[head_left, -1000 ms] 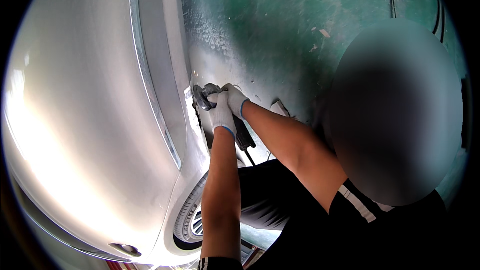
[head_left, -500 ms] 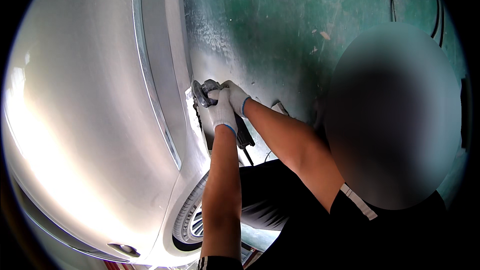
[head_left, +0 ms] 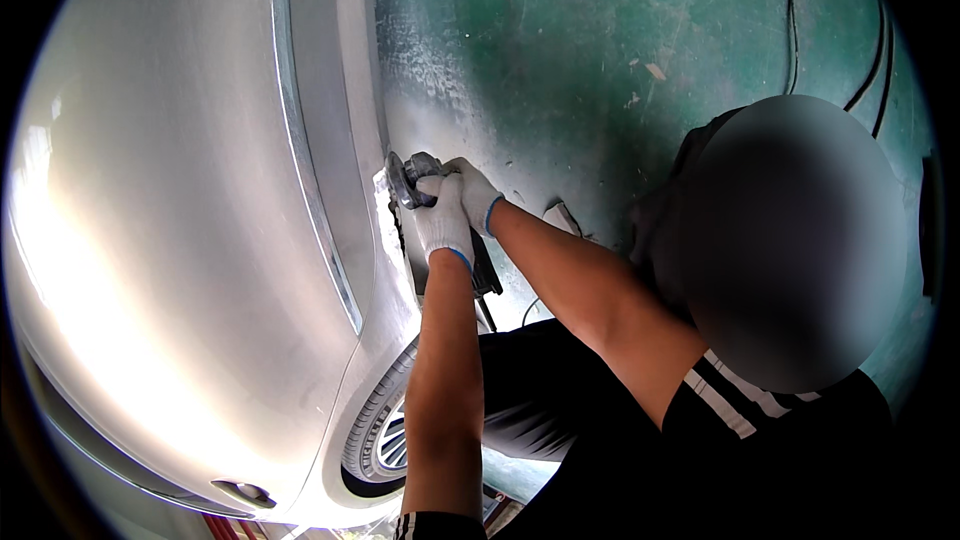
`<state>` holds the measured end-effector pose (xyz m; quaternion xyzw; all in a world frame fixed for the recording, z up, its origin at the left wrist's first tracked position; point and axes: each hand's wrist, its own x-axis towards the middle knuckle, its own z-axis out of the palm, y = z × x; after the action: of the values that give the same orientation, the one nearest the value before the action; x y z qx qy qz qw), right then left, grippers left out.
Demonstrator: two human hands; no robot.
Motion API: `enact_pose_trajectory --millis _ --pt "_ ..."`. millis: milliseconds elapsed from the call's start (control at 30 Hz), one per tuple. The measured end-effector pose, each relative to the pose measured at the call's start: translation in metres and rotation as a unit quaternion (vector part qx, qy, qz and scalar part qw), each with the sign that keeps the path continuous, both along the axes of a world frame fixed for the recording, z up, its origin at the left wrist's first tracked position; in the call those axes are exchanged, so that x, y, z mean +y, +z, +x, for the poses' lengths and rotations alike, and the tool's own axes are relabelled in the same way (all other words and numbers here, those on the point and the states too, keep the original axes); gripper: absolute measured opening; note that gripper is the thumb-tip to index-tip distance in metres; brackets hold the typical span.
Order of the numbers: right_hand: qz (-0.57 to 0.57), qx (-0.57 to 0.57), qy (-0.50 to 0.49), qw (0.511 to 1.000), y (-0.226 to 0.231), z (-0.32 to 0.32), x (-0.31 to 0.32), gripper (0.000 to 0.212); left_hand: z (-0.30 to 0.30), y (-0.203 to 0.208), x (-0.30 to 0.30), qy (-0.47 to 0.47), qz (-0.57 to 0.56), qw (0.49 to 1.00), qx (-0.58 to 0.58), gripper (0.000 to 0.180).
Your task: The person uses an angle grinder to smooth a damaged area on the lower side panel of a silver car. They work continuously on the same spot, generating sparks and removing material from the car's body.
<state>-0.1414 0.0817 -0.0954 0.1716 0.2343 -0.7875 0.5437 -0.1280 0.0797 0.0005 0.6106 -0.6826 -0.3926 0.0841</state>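
Observation:
Both my hands wear white knitted gloves with blue cuffs and are closed around a dark angle grinder. My left hand grips the tool just behind its head, nearer the car. Slightly farther right, my right hand wraps round it, partly overlapped by the left. The grinder's disc stands on edge against the lower side of a silver car. Below it runs a jagged, bare white sill edge. The tool's black rear body shows behind my left wrist. Whether the disc spins cannot be seen.
The car's wheel lies beside my left forearm. A thin cord curves near my knee. Pale dust and a small light-coloured piece lie on the green floor. Black cables run at the right. A large blurred shape covers the right side.
The grinder and both hands stay almost in place, with a slight shift of the tool's rear body. The whole view has shifted a little. The blurred shape has moved slightly right.

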Motion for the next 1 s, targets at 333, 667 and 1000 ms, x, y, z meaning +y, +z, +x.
enact_pose_trajectory --millis 333,667,1000 --pt "0.004 0.012 -0.003 1.0 0.003 -0.001 -0.001 0.074 -0.002 0.007 0.001 -0.02 0.0 1.0 -0.019 0.06" --pt "0.068 0.074 0.073 0.992 -0.014 0.003 -0.015 0.079 0.003 -0.002 -0.012 0.05 0.055 0.996 -0.055 0.068" --pt "0.062 0.124 0.124 0.983 -0.034 -0.002 -0.025 0.087 0.008 -0.02 -0.02 0.066 0.077 0.995 0.001 0.069"
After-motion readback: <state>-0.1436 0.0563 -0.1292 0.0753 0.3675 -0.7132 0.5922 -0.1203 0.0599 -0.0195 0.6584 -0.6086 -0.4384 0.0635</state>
